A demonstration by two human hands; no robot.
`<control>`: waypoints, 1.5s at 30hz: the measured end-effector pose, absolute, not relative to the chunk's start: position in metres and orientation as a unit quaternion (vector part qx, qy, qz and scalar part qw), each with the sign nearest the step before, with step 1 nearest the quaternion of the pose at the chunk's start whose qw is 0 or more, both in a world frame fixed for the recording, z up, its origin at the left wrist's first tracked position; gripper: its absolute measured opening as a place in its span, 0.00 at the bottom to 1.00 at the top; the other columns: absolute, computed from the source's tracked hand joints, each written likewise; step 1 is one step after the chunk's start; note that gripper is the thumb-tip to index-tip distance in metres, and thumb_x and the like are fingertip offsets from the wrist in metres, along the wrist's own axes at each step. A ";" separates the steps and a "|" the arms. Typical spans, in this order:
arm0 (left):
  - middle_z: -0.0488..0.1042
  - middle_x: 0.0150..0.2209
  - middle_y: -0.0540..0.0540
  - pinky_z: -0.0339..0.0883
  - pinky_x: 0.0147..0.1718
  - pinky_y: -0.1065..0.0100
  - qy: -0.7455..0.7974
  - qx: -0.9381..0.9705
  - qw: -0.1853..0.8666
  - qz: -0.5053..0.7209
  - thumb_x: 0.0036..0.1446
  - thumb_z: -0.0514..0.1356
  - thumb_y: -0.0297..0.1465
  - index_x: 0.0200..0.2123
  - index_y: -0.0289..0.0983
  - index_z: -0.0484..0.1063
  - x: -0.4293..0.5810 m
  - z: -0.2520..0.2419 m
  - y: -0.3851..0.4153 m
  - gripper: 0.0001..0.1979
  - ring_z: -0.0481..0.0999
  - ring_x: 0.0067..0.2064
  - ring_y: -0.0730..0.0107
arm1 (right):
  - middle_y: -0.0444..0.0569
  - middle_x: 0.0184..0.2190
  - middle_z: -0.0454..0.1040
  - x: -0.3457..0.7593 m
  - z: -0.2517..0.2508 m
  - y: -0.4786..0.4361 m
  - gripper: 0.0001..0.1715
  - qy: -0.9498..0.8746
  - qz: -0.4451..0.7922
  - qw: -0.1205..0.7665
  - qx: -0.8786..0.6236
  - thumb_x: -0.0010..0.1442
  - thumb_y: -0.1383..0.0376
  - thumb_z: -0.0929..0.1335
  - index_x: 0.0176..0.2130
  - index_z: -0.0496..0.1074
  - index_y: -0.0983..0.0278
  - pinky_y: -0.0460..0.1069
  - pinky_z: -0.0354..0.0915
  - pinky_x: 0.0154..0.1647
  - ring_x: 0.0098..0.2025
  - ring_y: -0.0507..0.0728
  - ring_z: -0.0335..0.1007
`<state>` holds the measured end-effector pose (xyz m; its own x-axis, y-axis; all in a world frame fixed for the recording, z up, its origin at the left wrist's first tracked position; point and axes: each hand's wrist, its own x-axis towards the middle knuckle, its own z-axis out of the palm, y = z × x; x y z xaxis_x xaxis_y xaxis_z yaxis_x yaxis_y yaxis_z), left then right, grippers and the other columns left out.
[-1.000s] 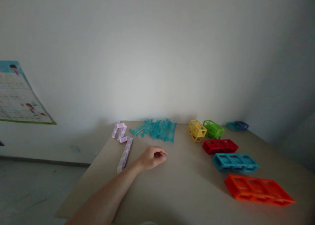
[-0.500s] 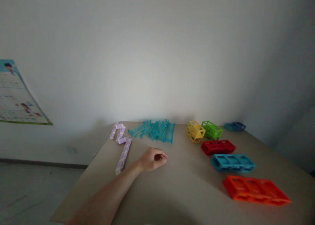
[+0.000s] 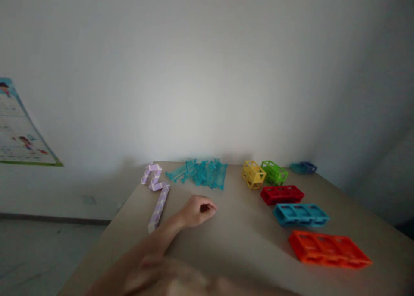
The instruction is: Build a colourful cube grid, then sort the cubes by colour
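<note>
My left hand (image 3: 198,210) rests on the table with the fingers curled against the thumb; the hollow between them shows nothing held. My right hand (image 3: 173,278) is a blur at the bottom edge, crossing over or against my left forearm; its fingers cannot be made out. Left of my left hand lies a lilac and white twisty snake puzzle (image 3: 159,209), bent at its far end. Beyond the hand is a loose heap of clear teal plastic pieces (image 3: 204,174).
On the right stand open-frame plastic blocks: yellow (image 3: 253,174), green (image 3: 274,173), red (image 3: 282,194), blue (image 3: 300,214) and orange (image 3: 328,248). Dark blue and teal pieces (image 3: 305,168) sit at the far right corner. A wall (image 3: 207,93) with a poster (image 3: 24,127) backs the table (image 3: 233,244).
My right hand has come into view from below, over my left forearm. My left hand keeps its curled shape. The view has shifted slightly.
</note>
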<state>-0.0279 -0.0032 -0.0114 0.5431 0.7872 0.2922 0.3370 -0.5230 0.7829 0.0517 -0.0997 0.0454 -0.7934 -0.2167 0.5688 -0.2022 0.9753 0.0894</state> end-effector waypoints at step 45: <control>0.77 0.42 0.41 0.70 0.28 0.74 0.376 0.588 0.288 0.656 0.58 0.59 0.39 0.52 0.38 0.67 -0.026 0.011 -0.022 0.20 0.77 0.37 0.66 | 0.47 0.33 0.73 0.117 -0.005 -0.029 0.25 -0.759 0.318 0.471 -0.317 0.66 0.63 0.61 0.61 0.57 0.64 0.48 0.64 0.36 0.36 0.55 0.68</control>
